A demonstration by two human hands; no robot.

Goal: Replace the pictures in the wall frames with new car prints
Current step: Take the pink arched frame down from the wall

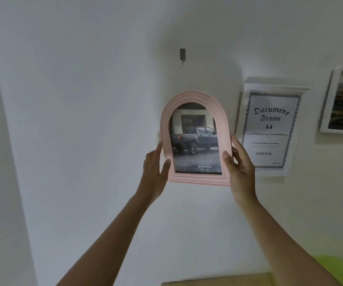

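The left hand (pixel 156 172) reaches up from the lower left, forearm stretched and wrist bent back; its thumb presses on the front of the pink frame (pixel 195 179) at the lower left corner, the fingers wrapping behind that edge — a firm hold on the frame's left side. The pink frame, arched at the top and tilted slightly, is held up in front of the white wall (pixel 84 100), whether touching it or not I cannot tell; it sits below and a little to the right of the small wall hook (pixel 182 54). Inside it is a car print (pixel 195 141) of a dark pickup truck with a Toyota logo at the bottom. The right hand (pixel 240 164) rises from the lower right, clasping the frame's right edge with thumb on the front, fingers behind; just right of the pink frame hangs a white document frame (pixel 296 129) — and farther right another white frame (pixel 327 112), partly cut off.
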